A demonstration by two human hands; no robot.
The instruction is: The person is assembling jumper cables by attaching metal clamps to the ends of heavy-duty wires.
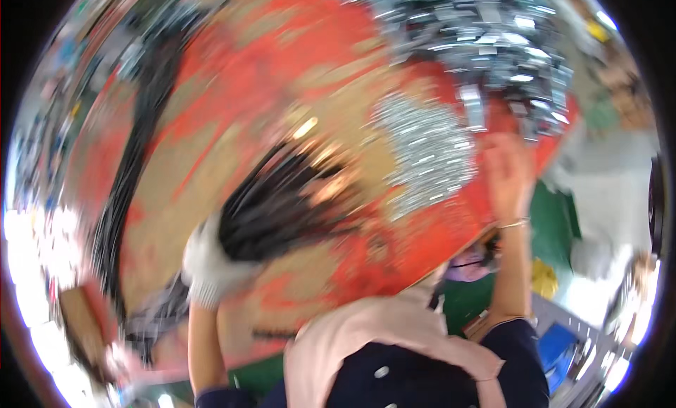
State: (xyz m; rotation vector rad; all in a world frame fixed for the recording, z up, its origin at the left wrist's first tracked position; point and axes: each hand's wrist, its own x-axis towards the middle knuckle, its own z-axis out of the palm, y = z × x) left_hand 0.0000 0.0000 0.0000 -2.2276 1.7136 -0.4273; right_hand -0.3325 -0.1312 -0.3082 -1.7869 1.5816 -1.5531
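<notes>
My left hand (215, 263), in a whitish knit glove, is closed around a bundle of black cables (264, 214). Their far ends (327, 175) shine copper-coloured and fan out over the worktable (204, 151). At the table's right edge is my right hand (507, 172), bare, with a thin bracelet at the wrist. Motion smears its fingers, so whether it holds anything is not visible. Just left of that hand lies a patch of small silvery metal parts (429, 154). Beyond it rises a heap of larger shiny metal pieces (486, 34).
A long strand of black cables (137, 154) runs along the table's left side. The tabletop is red with worn tan patches. On the right stand a yellow object (543, 277) and a blue one (556, 344), near a green floor area (553, 225). Blur hides fine detail.
</notes>
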